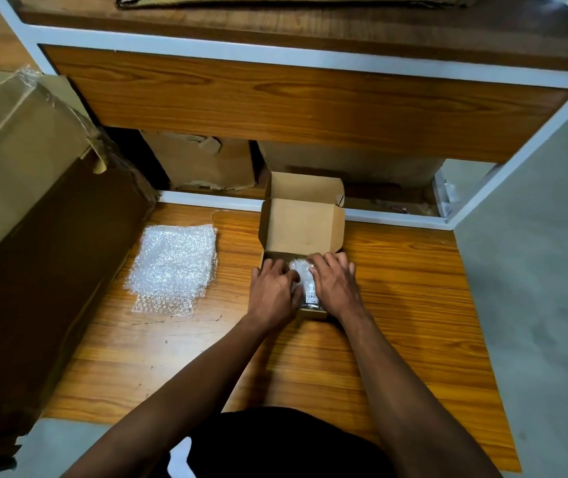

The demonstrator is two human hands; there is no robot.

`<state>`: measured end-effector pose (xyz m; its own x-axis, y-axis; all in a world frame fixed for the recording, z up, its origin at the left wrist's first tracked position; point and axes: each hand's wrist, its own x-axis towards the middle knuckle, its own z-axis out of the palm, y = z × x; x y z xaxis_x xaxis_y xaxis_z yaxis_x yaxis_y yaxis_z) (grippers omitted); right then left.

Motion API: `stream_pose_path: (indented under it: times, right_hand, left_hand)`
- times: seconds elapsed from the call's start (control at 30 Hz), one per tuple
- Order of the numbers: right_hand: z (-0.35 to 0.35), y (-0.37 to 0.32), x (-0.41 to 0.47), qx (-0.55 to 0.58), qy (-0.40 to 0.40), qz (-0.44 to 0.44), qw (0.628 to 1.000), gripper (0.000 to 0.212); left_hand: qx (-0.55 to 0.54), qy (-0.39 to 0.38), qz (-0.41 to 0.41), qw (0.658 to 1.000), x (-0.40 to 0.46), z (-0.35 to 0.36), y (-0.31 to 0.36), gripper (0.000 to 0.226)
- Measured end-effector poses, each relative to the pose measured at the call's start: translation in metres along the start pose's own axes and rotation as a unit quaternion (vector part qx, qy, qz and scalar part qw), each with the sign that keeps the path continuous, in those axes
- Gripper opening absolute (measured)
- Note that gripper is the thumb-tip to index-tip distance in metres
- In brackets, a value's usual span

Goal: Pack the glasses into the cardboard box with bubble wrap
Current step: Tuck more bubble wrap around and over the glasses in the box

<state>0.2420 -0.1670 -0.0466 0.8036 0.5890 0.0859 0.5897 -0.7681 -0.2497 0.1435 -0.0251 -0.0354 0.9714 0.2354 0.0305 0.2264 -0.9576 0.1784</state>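
Observation:
A small cardboard box [301,222] stands open on the wooden table, its lid flap tilted back. Inside it lies a glass wrapped in bubble wrap [305,281], with a white label showing near the box's front. My left hand [272,294] rests on the left side of the wrapped glass, fingers bent over it. My right hand [334,284] lies over its right side, fingers spread along the top. Both hands cover most of the box's inside. A stack of loose bubble wrap sheets [172,263] lies to the left of the box.
A large brown carton [34,201] stands at the left edge of the table [396,322]. Beyond the table a white-framed wooden shelf [275,98] holds more cartons [203,160] underneath. Grey floor lies to the right.

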Motion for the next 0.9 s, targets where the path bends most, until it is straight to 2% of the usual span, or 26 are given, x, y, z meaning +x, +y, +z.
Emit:
stream_pose_path:
  times: [0.13,0.27,0.43,0.57,0.7,0.9]
  right_hand:
    - [-0.001,-0.001,0.0,0.003,-0.011,0.016,1.0,0.027]
    - [0.0,-0.004,0.004,0.008,-0.022,0.035,0.999,0.027]
    - [-0.003,-0.002,0.001,0.014,-0.041,0.033,0.999,0.03]
    - [-0.007,0.005,-0.011,0.043,-0.056,0.009,0.997,0.046]
    - [-0.008,0.009,-0.021,0.068,-0.056,0.039,0.995,0.065]
    - [-0.007,0.011,-0.023,0.069,-0.063,0.037,0.995,0.068]
  left_hand:
    - [0.016,-0.006,-0.004,1.0,-0.006,0.005,-0.003,0.047]
    - [0.011,-0.036,-0.012,0.999,-0.005,0.001,-0.003,0.048]
    - [-0.019,-0.021,-0.022,0.999,0.001,-0.006,-0.005,0.043]
    - [-0.019,-0.047,-0.019,0.999,0.006,-0.004,-0.008,0.055]
    - [-0.006,-0.057,-0.028,0.998,0.01,-0.004,-0.007,0.057]
    - [0.001,-0.082,-0.043,0.996,0.013,-0.003,-0.004,0.062]
